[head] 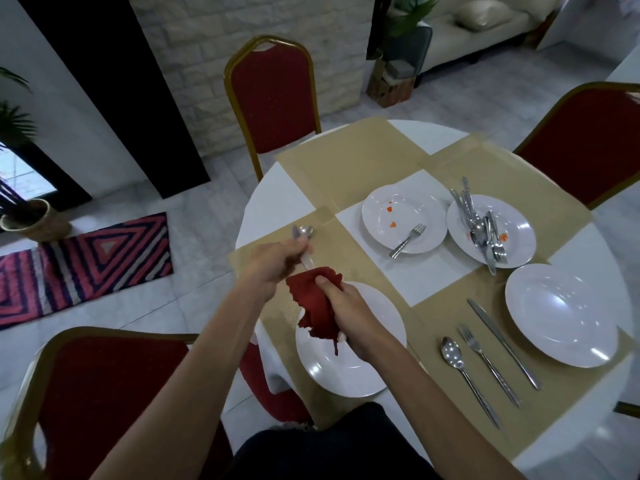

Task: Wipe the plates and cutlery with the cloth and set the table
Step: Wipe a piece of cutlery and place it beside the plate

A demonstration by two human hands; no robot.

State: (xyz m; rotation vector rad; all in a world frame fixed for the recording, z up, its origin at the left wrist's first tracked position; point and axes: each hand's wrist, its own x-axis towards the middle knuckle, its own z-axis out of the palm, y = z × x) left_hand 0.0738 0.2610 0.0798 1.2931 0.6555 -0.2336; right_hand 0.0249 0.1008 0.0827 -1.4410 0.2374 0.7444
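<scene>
My left hand (273,263) grips a spoon and a knife (302,232) together, their tips sticking up past the fingers. My right hand (349,311) holds a red cloth (313,299) bunched around their lower ends, above a clean white plate (346,368) on the near mat. At the right, a clean plate (561,313) has a knife (502,342), a fork (488,363) and a spoon (464,370) laid beside it. Farther back, a plate (403,221) with red smears carries a fork (408,239). Another smeared plate (491,230) holds several pieces of cutlery (479,223).
The round white table (277,188) carries beige placemats (349,154). Red chairs with gold frames stand at the far side (273,98), at the right (588,143) and at the near left (104,400). A striped rug (86,261) lies on the floor to the left.
</scene>
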